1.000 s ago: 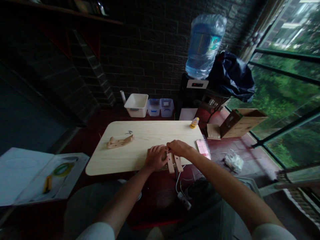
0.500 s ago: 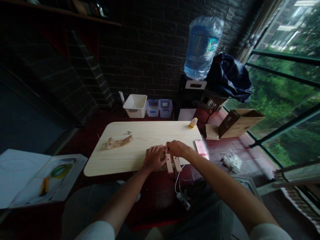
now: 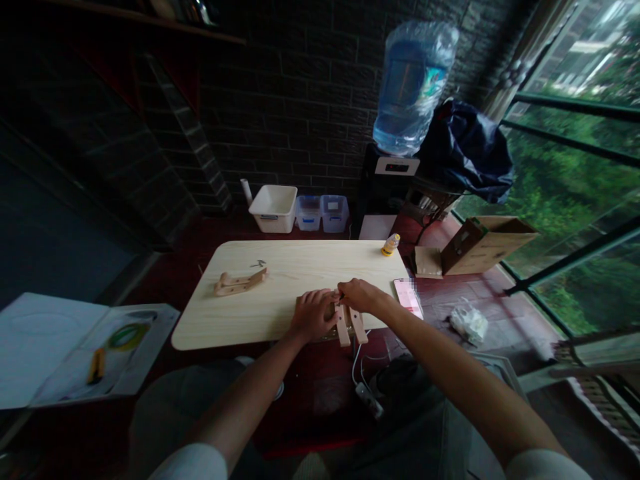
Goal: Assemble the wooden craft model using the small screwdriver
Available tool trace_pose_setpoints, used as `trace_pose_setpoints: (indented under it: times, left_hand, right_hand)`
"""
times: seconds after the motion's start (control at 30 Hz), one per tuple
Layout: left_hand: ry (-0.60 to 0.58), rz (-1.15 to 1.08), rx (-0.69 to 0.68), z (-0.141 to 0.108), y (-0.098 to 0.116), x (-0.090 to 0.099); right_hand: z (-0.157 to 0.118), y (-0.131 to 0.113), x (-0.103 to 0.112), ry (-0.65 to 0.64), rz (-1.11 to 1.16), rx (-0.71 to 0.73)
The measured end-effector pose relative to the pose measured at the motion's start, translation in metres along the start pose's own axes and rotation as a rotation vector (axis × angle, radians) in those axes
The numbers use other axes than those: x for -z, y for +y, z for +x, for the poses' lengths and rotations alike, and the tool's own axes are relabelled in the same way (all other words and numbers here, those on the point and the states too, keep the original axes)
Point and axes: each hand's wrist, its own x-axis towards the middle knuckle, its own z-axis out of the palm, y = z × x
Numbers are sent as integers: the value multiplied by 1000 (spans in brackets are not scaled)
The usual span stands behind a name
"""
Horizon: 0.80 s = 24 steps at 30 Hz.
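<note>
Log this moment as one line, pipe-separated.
left hand: on wooden pieces | right hand: at their far end, grip unclear | table, left: wooden assembly; right: phone, bottle

The tabletop (image 3: 280, 303) is pale cream-yellow, streaked with fine wood grain. The wooden bars (image 3: 343, 330) are pinkish tan with dark round spots; the wooden frame (image 3: 240, 288) is warmer tan. The smartphone (image 3: 407, 299) shows pink with red; the water-cooler jug (image 3: 413, 93) is translucent blue, its label (image 3: 434, 81) green and white.

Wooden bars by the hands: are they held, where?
Can't tell: the right hand is at the far ends of the wooden bars, the left hand beside them, grips hidden.
</note>
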Motion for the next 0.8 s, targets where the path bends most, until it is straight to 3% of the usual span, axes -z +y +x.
trace_pose_setpoints:
  times: [0.37, 0.8]
  left_hand:
    - [20, 25, -32, -2, 5, 2]
    - [9, 2, 3, 1, 2, 2]
  right_hand:
    - [-11, -1, 6, -9, -14, -30]
    - [0, -1, 1, -11, 4, -36]
